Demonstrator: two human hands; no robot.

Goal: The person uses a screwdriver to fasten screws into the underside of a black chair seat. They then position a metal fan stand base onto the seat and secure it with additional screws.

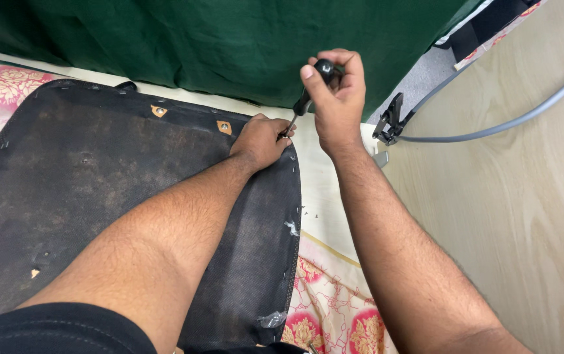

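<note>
Head view: my right hand (336,98) grips the black-handled screwdriver (308,95), its tip at the dark fabric-covered seat panel's (98,183) two o'clock edge; my left hand (260,139) pinches the shaft. I judge a staple is being pried; next comes careful levering.

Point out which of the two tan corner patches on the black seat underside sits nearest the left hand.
The right-hand tan patch, just beside the left hand. The other tan patch lies farther left along the same edge.
</note>
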